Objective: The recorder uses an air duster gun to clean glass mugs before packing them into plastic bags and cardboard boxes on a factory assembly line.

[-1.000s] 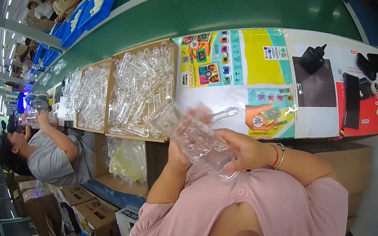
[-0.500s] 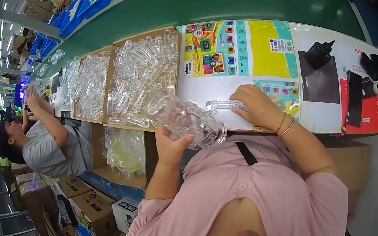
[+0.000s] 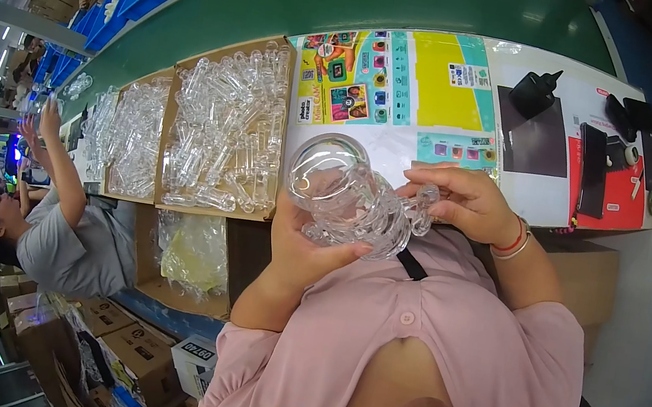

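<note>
My left hand [image 3: 297, 246] is closed around a clear plastic jar-like vessel [image 3: 329, 176] with a wide round mouth and ringed, ridged sides. The vessel is tilted in front of my chest, its mouth up and to the left. At its right side, my right hand [image 3: 468, 203] pinches a small clear tube-shaped piece with a rounded end [image 3: 428, 196]. This piece meets the vessel's side; whether it is fixed there I cannot tell. Left of my hands, a shallow cardboard box [image 3: 265, 193] holds many similar clear tube pieces.
Another cardboard box [image 3: 129, 197] of clear pieces adjoins it. Below stands an open carton [image 3: 193, 300] with plastic bags. On the right lie a black dropper bottle [image 3: 532, 94], a dark phone [image 3: 590, 170] and a red sheet [image 3: 620, 201]. A co-worker in grey [image 3: 77, 248] sits left.
The vessel has turned so its mouth faces up toward me. My right hand has brought the tube piece against the vessel's side. The co-worker's arms have risen.
</note>
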The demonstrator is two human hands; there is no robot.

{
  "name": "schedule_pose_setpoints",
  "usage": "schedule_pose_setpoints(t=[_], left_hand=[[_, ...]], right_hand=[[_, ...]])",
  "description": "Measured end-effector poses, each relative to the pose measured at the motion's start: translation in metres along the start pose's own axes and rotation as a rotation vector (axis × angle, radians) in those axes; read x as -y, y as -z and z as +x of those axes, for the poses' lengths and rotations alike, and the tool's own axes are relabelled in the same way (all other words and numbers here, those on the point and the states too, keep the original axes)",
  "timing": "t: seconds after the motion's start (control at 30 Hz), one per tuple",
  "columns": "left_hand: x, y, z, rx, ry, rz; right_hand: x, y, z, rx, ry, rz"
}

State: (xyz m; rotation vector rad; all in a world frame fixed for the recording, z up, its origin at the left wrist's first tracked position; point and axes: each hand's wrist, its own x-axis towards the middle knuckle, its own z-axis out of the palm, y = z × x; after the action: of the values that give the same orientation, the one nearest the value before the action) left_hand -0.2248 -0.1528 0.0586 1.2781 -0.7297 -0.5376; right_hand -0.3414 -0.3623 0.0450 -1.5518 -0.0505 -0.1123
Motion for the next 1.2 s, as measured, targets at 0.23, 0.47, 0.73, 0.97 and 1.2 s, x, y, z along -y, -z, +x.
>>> schedule_pose_setpoints(t=[0.23, 0.47, 0.73, 0.97, 1.2], left_hand=[[0.001, -0.007, 0.0, 0.017, 0.007, -0.008], [0.002, -0.01, 0.004, 0.019, 0.069, -0.013], [0.009, -0.009, -0.016, 0.34, 0.547, -0.32], [0.012, -0.022, -0.029, 0.564, -0.974, 0.387], [0.024, -0.026, -0.003, 0.476, -0.65, 0.283]], right_hand=[[-0.003, 0.001, -0.002, -0.011, 0.23, -0.234], [0.005, -0.003, -0.015, -0.058, 0.065, -0.382], [0.024, -0.016, -0.009, -0.045, 0.158, 0.025], [0.028, -0.035, -0.035, 0.314, 0.719, -0.205], [0.017, -0.021, -0.026, 0.123, 0.346, -0.26]])
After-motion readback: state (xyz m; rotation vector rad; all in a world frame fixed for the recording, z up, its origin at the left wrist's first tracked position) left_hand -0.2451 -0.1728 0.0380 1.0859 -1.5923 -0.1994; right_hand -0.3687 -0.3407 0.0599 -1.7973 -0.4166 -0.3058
